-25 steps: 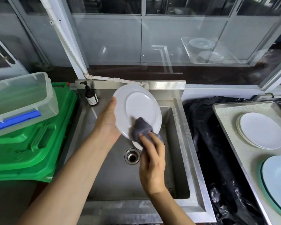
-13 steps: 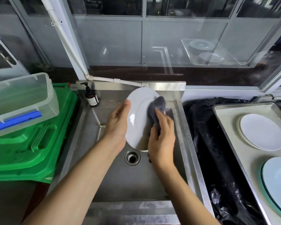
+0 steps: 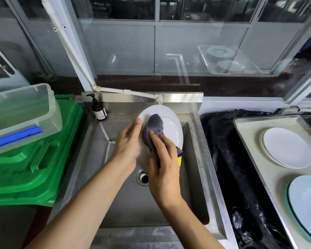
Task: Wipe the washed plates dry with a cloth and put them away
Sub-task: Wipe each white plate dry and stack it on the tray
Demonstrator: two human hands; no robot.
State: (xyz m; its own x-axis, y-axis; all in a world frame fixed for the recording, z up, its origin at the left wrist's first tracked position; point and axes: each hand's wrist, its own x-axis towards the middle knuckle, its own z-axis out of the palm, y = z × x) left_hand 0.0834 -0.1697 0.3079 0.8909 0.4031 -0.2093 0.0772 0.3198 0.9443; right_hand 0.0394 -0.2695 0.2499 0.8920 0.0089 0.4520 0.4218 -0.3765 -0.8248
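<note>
Tilting over the basin of the steel sink (image 3: 199, 159), one white plate (image 3: 171, 126) stands nearly on edge, its face turned toward the camera and to the right, its upper rim just below the white pipe (image 3: 126, 91) at the back ledge.

Left hand (image 3: 127, 146): grips the plate by its left rim, thumb over the front edge, fingers hidden behind.

Right hand (image 3: 163, 168): curled around a grey cloth (image 3: 153, 126), pressing it against the plate's face left of centre; a yellow corner of the cloth shows at the hand's right side. The plate's lower edge is hidden by both hands.

Drain (image 3: 142, 177): directly beneath the hands, partly covered by the right one. Basin walls stand well apart from the plate on the left and front; the right wall is near the plate's right rim.

Dark pump bottle (image 3: 98, 110): upright on the back-left corner of the sink ledge, apart from the plate.

Left of sink: green bin lid (image 3: 36, 159) with a clear plastic box (image 3: 22, 112) resting on it, blue strip along the box's near edge.

Right of sink: black plastic sheet (image 3: 228, 159), then a metal tray (image 3: 248, 133) bearing a stack of white plates (image 3: 287, 147) and, nearer, a pale blue plate (image 3: 309, 209) cut by the frame edge. Bare tray surface lies between the two.
</note>
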